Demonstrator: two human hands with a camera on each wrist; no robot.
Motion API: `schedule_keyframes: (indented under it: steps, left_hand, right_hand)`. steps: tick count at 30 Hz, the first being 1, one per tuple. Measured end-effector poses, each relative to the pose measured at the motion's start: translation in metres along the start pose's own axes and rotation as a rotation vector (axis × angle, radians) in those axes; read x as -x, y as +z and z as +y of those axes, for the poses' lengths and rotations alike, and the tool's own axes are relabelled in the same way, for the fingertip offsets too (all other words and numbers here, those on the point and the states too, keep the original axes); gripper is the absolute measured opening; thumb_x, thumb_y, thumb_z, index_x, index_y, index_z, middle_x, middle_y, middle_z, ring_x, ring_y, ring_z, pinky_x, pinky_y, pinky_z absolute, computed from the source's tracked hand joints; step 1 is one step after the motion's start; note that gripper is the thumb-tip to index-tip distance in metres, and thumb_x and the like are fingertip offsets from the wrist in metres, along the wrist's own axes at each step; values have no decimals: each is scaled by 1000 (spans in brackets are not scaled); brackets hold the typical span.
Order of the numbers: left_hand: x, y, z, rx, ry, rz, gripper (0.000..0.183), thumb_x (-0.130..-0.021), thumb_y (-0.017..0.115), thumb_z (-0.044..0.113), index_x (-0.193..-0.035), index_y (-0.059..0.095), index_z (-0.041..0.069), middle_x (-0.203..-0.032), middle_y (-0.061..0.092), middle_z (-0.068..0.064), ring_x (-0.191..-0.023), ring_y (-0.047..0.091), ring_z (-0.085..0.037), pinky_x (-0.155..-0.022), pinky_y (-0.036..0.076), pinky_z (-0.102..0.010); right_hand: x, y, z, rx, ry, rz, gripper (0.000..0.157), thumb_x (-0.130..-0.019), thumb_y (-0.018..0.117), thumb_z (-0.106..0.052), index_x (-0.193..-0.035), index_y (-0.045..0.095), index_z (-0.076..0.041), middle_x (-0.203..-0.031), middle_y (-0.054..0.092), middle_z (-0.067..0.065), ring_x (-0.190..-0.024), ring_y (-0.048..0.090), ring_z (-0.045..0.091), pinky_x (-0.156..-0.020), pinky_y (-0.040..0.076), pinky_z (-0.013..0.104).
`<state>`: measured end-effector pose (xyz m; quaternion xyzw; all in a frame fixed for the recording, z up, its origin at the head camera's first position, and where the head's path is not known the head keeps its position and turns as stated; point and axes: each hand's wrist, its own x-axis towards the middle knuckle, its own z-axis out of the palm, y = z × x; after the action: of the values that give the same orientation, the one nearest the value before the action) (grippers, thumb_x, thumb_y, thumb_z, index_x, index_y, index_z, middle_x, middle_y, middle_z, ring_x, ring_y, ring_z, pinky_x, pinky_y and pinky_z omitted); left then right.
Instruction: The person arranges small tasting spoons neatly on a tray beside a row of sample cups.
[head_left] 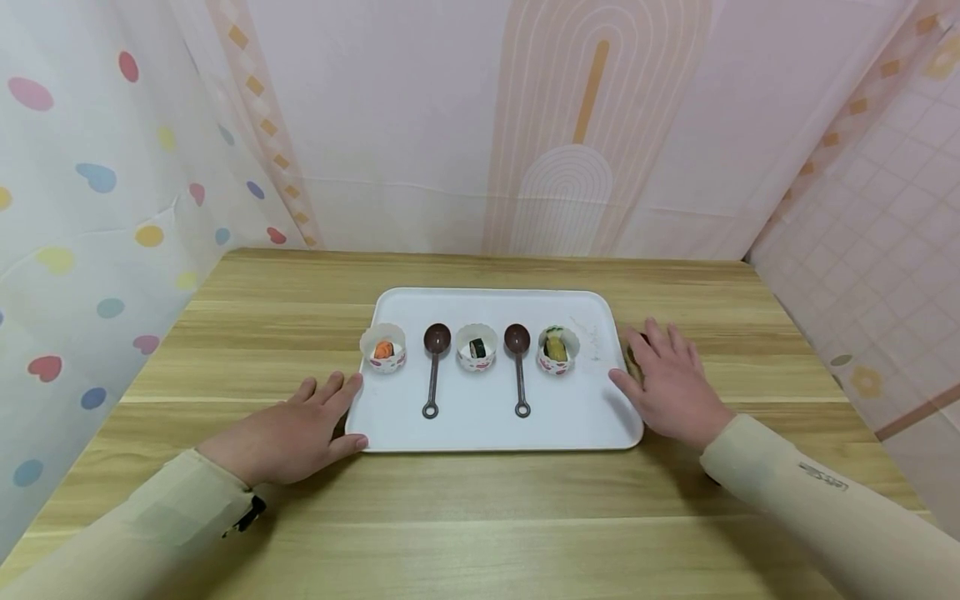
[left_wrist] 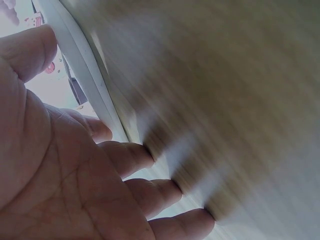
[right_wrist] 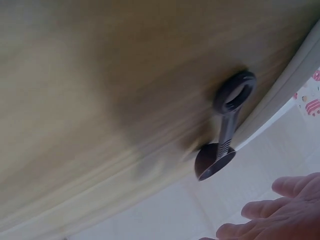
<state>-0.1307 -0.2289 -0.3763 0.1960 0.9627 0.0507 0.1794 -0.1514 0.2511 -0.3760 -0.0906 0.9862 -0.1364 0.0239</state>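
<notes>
A white tray [head_left: 480, 417] lies on the wooden table. On it stand three patterned paper cups: the left cup [head_left: 387, 364] holds an orange piece, the middle cup [head_left: 476, 362] a dark-green roll-like piece, the right cup [head_left: 557, 365] a yellow-and-green piece. Two brown scoops, a left scoop [head_left: 437, 340] and a right scoop [head_left: 517, 340], lie between the cups. My left hand [head_left: 288, 433] is spread at the tray's left edge, thumb at the near corner. My right hand [head_left: 671, 383] extends over another scoop [right_wrist: 228, 127] beside the tray's right edge, largely hiding it in the head view.
The wooden table [head_left: 480, 525] extends around the tray. A patterned curtain [head_left: 405, 150] hangs behind the table's far edge, with a dotted curtain [head_left: 97, 233] at the left and a checked one [head_left: 885, 217] at the right.
</notes>
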Motion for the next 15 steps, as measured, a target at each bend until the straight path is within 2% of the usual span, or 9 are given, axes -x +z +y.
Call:
schedule_keyframes:
  steps: [5, 15]
  left_hand:
    - [0, -1, 0, 0, -1, -6, 94, -104, 53, 62, -166, 23, -2, -166, 26, -39, -146, 25, -70, -111, 41, -73]
    - [-1, -1, 0, 4, -4, -9, 95, -103, 55, 62, -166, 23, -2, -166, 26, -38, -146, 25, -71, -109, 42, -74]
  right_hand:
    - [4, -1, 4, 14, 9, -6, 68, -109, 54, -39, -162, 35, -1, -172, 15, 32, -155, 8, 64, -121, 9, 79]
    - [9, -1, 16, 31, 22, -22, 69, -109, 56, -36, -163, 33, 0, -168, 26, 35, -151, 18, 66, -121, 17, 77]
